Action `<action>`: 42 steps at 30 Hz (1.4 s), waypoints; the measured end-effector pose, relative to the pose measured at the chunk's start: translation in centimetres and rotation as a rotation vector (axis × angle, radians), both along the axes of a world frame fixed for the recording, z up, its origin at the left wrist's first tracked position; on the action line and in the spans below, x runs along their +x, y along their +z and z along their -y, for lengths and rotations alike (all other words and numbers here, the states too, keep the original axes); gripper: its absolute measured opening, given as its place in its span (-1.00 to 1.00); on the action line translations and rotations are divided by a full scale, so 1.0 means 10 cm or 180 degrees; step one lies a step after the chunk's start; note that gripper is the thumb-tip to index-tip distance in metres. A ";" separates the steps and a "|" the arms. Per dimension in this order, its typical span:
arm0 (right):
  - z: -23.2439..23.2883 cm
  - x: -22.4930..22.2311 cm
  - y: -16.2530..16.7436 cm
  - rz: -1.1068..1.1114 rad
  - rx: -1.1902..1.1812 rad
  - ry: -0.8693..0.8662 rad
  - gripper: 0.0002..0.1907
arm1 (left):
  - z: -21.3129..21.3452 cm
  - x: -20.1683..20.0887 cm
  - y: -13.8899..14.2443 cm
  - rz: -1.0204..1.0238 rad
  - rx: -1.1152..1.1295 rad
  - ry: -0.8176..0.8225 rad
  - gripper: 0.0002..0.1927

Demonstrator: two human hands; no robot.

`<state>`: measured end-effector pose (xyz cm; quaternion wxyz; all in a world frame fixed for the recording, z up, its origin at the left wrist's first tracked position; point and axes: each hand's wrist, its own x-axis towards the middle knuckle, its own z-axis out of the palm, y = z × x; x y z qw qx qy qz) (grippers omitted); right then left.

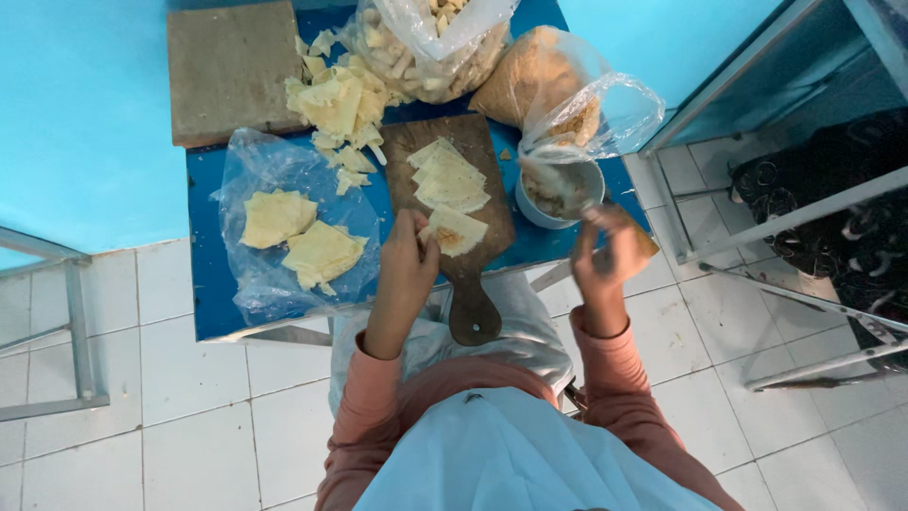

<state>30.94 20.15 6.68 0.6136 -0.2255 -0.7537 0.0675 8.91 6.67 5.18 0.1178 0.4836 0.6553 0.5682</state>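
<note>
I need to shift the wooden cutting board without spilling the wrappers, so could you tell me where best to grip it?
Grip the cutting board by its rounded handle, coming from the person's side. The handle sticks out bare past the table edge, while the blade carries pastry sheets and the left hand.

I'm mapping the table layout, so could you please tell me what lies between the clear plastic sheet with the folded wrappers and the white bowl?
In the head view, the wooden cutting board lies between the plastic sheet and the white bowl.

The far bag (pixel 430 38) is cut off by the top edge; the blurred right hand (pixel 605 251) perhaps holds a spoon.
</note>
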 end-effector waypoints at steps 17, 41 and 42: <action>-1.59 -0.21 -0.02 0.0132 -0.1059 -0.0010 -0.86 | -0.01 -0.01 -0.03 -0.0063 -0.0114 -0.0023 -0.81; 0.19 -0.41 -0.63 -0.0600 -0.2005 0.1637 -0.89 | -0.03 0.02 -0.03 -0.0026 0.0027 0.0053 -0.81; 0.22 -0.40 -0.66 -0.0553 -0.1888 0.1522 -0.89 | -0.03 0.03 -0.03 -0.0015 0.0077 0.0041 -0.81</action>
